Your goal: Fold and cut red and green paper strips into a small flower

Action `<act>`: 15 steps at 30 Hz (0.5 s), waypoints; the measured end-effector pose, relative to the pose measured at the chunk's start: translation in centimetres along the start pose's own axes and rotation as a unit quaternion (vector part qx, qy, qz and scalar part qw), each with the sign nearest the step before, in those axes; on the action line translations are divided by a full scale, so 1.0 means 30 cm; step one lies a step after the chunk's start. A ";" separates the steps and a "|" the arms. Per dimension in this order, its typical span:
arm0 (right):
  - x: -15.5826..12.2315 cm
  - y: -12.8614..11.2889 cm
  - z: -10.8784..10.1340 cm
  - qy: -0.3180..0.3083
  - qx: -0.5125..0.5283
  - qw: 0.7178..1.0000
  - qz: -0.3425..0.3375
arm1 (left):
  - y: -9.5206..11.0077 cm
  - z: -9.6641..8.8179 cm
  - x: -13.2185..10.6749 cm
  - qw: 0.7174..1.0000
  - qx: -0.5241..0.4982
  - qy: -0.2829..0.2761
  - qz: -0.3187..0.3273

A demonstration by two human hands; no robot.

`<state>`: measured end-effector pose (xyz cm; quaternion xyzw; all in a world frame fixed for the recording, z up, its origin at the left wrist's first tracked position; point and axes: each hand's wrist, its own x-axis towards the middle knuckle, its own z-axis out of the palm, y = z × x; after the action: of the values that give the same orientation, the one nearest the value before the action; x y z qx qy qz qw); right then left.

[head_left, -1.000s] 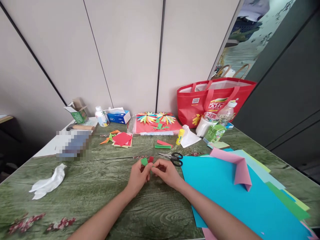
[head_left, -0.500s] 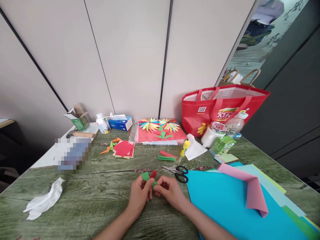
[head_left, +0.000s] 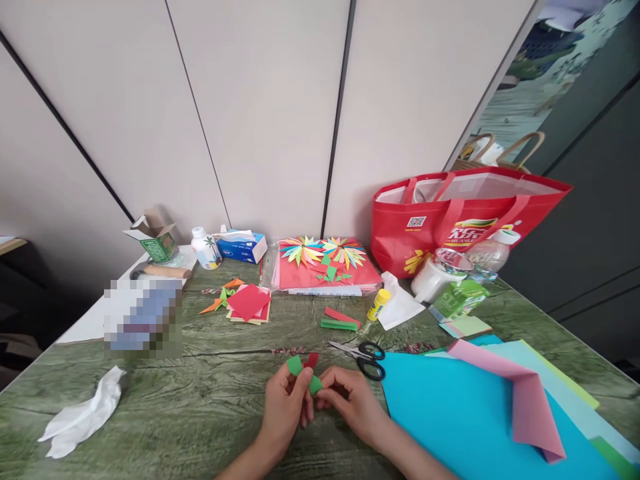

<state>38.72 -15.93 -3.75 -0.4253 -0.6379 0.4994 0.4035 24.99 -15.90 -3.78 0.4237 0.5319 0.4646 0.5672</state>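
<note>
Low in the middle of the view, a small piece of folded green paper (head_left: 315,385) and red paper (head_left: 311,360) is pinched between thumb and fingers of my left hand (head_left: 285,407). Its green parts show on both sides of the thumb. My right hand (head_left: 356,405) is closed too, with thumb and forefinger at the right-hand green end; its fingertips partly cover that end. Just beyond my right hand lie black-handled scissors (head_left: 369,360). Farther off are a green paper strip (head_left: 339,325) and a red paper strip (head_left: 342,314).
A yellow glue stick (head_left: 379,304) stands beside a white tissue (head_left: 401,308). Blue paper (head_left: 450,413) with folded pink paper (head_left: 530,413) covers the right side. Behind are paper rosettes (head_left: 301,251), red paper squares (head_left: 249,302) and a red bag (head_left: 415,233). A crumpled tissue (head_left: 85,417) lies left.
The green end by my right fingertips is more exposed now. Both hands still hold the paper close together. The whole view has shifted slightly.
</note>
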 end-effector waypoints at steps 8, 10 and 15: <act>0.001 0.031 -0.006 0.005 0.039 0.998 0.058 | 0.003 -0.002 0.013 0.998 -0.050 -0.024 -0.032; 0.003 0.018 -0.017 0.005 0.023 0.999 0.024 | 0.002 -0.001 0.013 0.997 -0.057 -0.038 -0.038; 0.009 -0.007 -0.043 -0.003 -0.011 1.000 -0.001 | -0.004 -0.003 0.018 0.993 -0.086 -0.069 -0.050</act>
<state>39.83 -15.34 -3.28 -0.4280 -0.6451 0.4928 0.3974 24.90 -15.41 -4.03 0.3772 0.4703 0.4491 0.6594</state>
